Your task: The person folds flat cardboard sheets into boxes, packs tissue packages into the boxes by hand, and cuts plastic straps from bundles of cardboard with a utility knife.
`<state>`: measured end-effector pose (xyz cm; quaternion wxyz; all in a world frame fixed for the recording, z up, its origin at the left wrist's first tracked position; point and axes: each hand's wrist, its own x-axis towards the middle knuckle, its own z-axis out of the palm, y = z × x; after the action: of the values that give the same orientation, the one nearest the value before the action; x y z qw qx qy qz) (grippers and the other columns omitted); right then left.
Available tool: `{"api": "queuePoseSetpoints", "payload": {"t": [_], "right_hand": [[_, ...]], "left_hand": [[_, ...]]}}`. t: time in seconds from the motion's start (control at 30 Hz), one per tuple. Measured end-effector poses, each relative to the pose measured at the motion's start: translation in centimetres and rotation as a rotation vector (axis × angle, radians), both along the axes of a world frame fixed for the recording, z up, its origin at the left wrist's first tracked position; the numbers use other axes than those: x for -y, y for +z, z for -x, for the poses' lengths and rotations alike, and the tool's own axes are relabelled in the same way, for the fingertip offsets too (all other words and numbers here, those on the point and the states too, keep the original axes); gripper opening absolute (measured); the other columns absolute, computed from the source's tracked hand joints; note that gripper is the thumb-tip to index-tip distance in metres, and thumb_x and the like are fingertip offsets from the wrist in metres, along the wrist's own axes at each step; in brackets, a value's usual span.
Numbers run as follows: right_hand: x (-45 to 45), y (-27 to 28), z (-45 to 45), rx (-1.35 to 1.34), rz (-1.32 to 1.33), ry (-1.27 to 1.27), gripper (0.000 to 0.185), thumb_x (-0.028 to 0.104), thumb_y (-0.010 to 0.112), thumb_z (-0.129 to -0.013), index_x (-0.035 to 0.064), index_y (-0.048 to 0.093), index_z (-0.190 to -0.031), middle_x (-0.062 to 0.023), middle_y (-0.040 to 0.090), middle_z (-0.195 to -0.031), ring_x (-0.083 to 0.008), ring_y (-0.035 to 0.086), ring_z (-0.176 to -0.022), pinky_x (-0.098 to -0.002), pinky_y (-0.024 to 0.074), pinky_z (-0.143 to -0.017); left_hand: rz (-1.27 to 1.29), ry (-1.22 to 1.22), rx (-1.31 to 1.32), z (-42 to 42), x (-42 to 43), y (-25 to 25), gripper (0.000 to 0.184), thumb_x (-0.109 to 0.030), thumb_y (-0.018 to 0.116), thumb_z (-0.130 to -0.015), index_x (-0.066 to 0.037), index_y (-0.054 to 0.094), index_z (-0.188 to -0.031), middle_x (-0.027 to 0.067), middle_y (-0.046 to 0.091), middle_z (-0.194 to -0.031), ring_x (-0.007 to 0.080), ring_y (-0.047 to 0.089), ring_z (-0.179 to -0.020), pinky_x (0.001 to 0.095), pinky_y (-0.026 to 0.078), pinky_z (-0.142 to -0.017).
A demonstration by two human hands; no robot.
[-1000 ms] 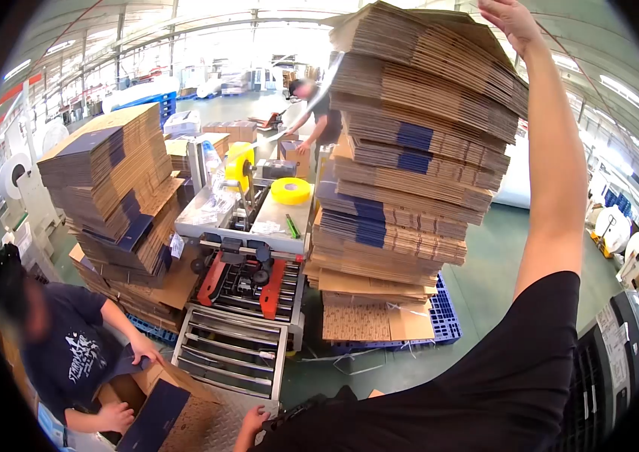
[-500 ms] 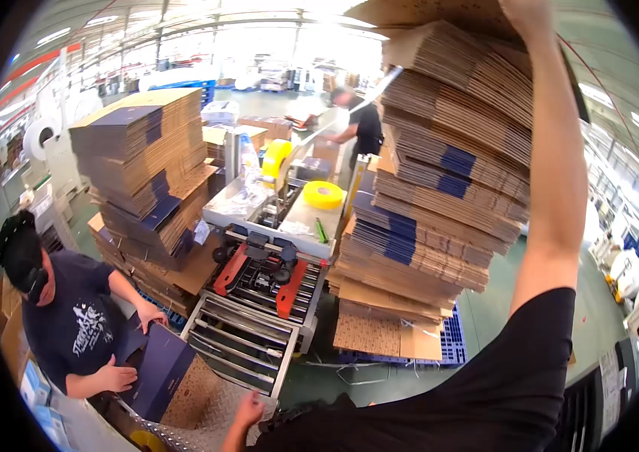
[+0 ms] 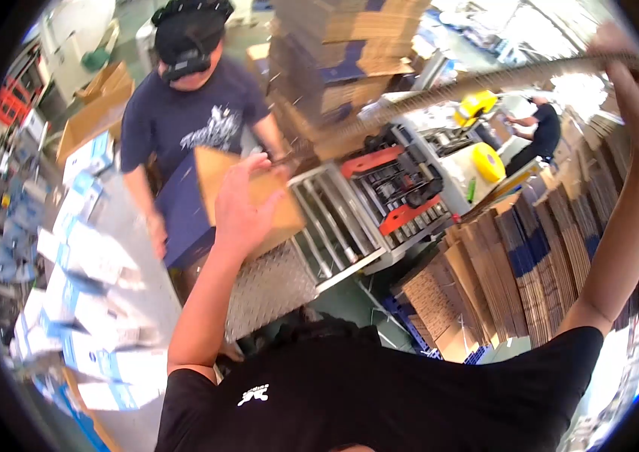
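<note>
A long flattened cardboard box (image 3: pixel 440 94), seen nearly edge-on and blurred, stretches across the upper part of the view. At its far right end my right hand (image 3: pixel 628 90) grips it, raised high over the stack. My left hand (image 3: pixel 244 207) is up near the other end, fingers and thumb apart; whether the fingertips touch the cardboard I cannot tell. Behind my left hand is a dark blue and brown carton (image 3: pixel 187 207), held by the co-worker (image 3: pixel 191 113) across from me.
A roller conveyor (image 3: pixel 338 218) leads to a taping machine (image 3: pixel 394 181) with red guides and yellow tape rolls (image 3: pixel 488 163). Stacked flat cartons (image 3: pixel 538 248) stand right, more (image 3: pixel 342 45) behind. White-blue packs (image 3: pixel 101 324) lie on the left table. Another person (image 3: pixel 538 135) works farther back.
My view has swung left and down. The flattened box has come off the tall stack in my right hand, and my left hand has risen toward its other end. The co-worker's carton now stands opened out.
</note>
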<state>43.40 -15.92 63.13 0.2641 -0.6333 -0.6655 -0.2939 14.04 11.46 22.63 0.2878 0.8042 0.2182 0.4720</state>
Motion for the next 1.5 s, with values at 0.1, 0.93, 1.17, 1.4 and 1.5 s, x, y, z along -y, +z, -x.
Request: {"api": "queuePoseSetpoints", "payload": {"t": [0.1, 0.93, 1.17, 1.4, 1.5], "right_hand": [[-1.3, -6.0, -5.5, -0.159, 0.054, 0.031, 0.014, 0.015, 0.068, -0.089, 0.0011, 0.07, -0.093, -0.0118, 0.067, -0.097, -0.0241, 0.062, -0.093, -0.038, 0.048, -0.088], [-6.7, -49.6, -4.6, -0.637, 1.177, 0.116, 0.026, -0.005, 0.069, -0.073, 0.0022, 0.068, -0.098, -0.0175, 0.069, -0.091, -0.0379, 0.067, -0.089, -0.0419, 0.0552, -0.081], [-10.2, -48.1, 4.9, -0.305, 1.477, 0.38, 0.063, 0.01, 0.078, -0.072, 0.0103, 0.063, -0.133, -0.023, 0.069, -0.112, -0.0424, 0.065, -0.104, -0.0455, 0.0534, -0.09], [-10.6, -53.9, 2.4, -1.242, 1.395, 0.412, 0.056, 0.012, 0.068, -0.088, 0.008, 0.057, -0.143, -0.0098, 0.068, -0.126, -0.0193, 0.064, -0.114, -0.0347, 0.0506, -0.102], [-10.5, -54.1, 2.3, -1.125, 1.443, 0.399, 0.046, 0.018, 0.067, -0.092, 0.0085, 0.063, -0.137, -0.0133, 0.072, -0.118, -0.0228, 0.07, -0.101, -0.0349, 0.055, -0.092]], "left_hand": [[-0.173, 0.228, -0.018, 2.9, 2.7, -0.1, 0.07, -0.014, 0.089, -0.065, -0.003, 0.059, -0.127, 0.0154, 0.064, -0.12, 0.0393, 0.053, -0.124, 0.0457, 0.041, -0.102], [0.316, 0.561, -0.676, 16.1, 8.2, -13.3, 0.034, -0.034, 0.077, -0.085, -0.005, 0.067, -0.097, 0.0116, 0.069, -0.094, 0.0319, 0.065, -0.096, 0.0464, 0.045, -0.097], [0.948, 0.769, 0.089, 11.7, 4.3, -17.2, 0.046, -0.036, 0.08, -0.086, 0.002, 0.061, -0.103, 0.0133, 0.067, -0.094, 0.0223, 0.065, -0.091, 0.035, 0.051, -0.085], [0.758, 0.733, 0.424, 13.9, 5.7, -20.3, 0.073, -0.013, 0.081, -0.083, 0.001, 0.036, -0.138, 0.0159, 0.056, -0.124, 0.0246, 0.06, -0.108, 0.0388, 0.051, -0.094], [0.854, 0.856, 0.315, 16.2, 6.0, -18.1, 0.085, 0.005, 0.062, -0.08, 0.0, 0.021, -0.154, 0.02, 0.045, -0.142, 0.0272, 0.051, -0.128, 0.0385, 0.045, -0.107]]}}
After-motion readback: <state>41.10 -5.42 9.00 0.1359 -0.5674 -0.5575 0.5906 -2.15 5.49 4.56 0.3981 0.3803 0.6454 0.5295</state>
